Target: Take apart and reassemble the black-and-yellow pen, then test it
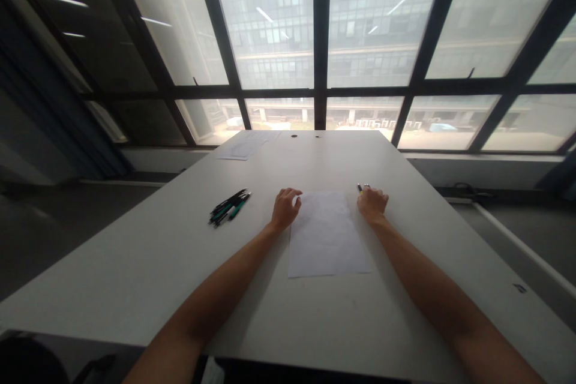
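Note:
A white sheet of paper [328, 240] lies flat between my two hands. At its upper left edge is my left hand [286, 207], fingers loosely bent and thumb apart from them, with nothing seen in it. Beyond the sheet's right edge, my right hand [372, 201] is closed on a slim dark object with a bit of yellow [359, 188]. Only its tip shows past the fingers, so its kind is unclear. To the left of my left hand, several black and green pens [228, 207] lie in a loose pile.
The white table [171, 276] runs forward toward tall dark-framed windows [320, 42]. More papers [245, 147] lie at its far left corner. Two small round spots, one a dark hole [294, 136], show near the far edge. A dark mark [519, 288] sits near the right edge.

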Tool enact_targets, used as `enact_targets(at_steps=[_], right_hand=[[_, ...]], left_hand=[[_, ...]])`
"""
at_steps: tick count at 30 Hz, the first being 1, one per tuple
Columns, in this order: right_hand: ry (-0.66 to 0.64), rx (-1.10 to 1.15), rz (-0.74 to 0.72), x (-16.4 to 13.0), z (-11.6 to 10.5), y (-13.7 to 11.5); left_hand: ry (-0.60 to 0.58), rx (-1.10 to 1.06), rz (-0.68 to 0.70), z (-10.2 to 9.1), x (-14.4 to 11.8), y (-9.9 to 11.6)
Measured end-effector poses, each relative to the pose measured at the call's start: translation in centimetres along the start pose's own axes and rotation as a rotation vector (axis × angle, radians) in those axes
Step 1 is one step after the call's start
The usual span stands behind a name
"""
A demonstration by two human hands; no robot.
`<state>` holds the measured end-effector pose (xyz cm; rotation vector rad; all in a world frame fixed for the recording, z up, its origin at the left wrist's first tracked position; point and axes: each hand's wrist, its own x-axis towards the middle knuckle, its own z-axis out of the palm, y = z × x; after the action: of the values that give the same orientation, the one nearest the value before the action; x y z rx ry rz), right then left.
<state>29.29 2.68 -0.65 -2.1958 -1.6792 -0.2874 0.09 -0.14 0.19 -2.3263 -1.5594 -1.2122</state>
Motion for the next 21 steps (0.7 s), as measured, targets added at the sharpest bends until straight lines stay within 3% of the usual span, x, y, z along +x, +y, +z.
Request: enact_targets(at_steps=[11, 21], right_hand=[[-0.017, 0.017, 0.046, 0.2, -0.1, -0.1], [-0.019, 0.119, -0.154, -0.8, -1.7, -1.7]], left_hand=[[-0.022, -0.005, 0.008, -0.1, 0.0, 0.3], [-0.146, -0.031, 0.102, -0.6, 0.2, 1.5]])
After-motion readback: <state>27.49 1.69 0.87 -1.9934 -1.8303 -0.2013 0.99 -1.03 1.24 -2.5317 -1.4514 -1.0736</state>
